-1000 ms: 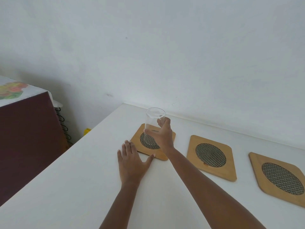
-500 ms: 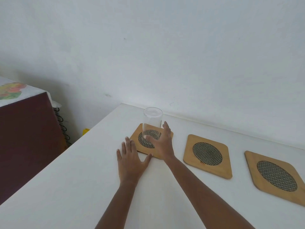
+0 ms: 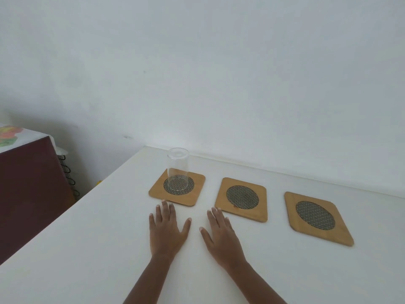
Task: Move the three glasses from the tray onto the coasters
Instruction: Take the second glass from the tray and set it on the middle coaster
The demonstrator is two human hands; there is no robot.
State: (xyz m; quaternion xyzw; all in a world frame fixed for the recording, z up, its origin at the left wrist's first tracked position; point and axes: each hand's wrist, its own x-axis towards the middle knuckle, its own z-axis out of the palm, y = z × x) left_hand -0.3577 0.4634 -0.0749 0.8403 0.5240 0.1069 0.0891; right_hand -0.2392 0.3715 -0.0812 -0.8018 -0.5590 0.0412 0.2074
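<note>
A clear glass stands upright on the mesh centre of the left wooden coaster. The middle coaster and the right coaster carry nothing. My left hand lies flat on the white table just in front of the left coaster, fingers apart, holding nothing. My right hand lies flat beside it, in front of the middle coaster's left corner, fingers apart and holding nothing. No tray and no other glasses are in view.
The white table ends at a left edge and meets the white wall at the back. Beyond the left edge stands a dark red piece of furniture with a patterned top and a black wire rack beside it.
My right hand set the glass down on the left coaster, let go and drew back to rest flat on the table. My left hand stayed flat.
</note>
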